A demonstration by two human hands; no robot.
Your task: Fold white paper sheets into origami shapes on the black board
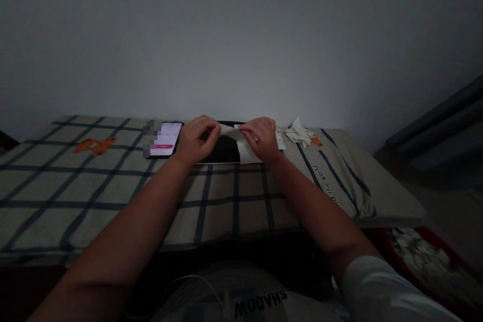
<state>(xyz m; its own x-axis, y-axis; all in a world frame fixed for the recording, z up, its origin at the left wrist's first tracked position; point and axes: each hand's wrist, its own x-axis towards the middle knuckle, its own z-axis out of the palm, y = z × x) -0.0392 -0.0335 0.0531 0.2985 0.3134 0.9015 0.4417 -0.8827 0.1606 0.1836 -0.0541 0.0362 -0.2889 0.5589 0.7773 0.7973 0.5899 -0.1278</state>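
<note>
Paper (230,131), one white piece: spans the gap between the hands, above a dark board. Gripped at two points, presumably to keep it taut and level.

Left hand (198,138), one: thumb and forefinger pinching the paper's left end.

Right hand (263,137), one: thumb and forefinger pinching its right end; the other fingers curl behind.

Board (226,150), one, dark: flat beneath the hands, seemingly placed there to be within easy reach of both.

Sheet (248,153), white: over the board's right part, below the right hand; whether it joins the paper cannot be told.

Phone (166,138), one: just beside the left hand, screen up and lit, probably so that it can be read at a glance.

Scraps (299,133), one loose heap, pieces too overlapped to count: right of the right hand, apparently put aside there.

Cloth (221,193), one, checked, under all the above. Orange figures, two seen: one at left (96,146), one partly under the scraps.

Cable (204,277), one, white: across the person's front.

Tub (387,256), one, red: low at right, holding many paper bits, uncountable.

Wall (241,50), one, pale: behind.
</note>
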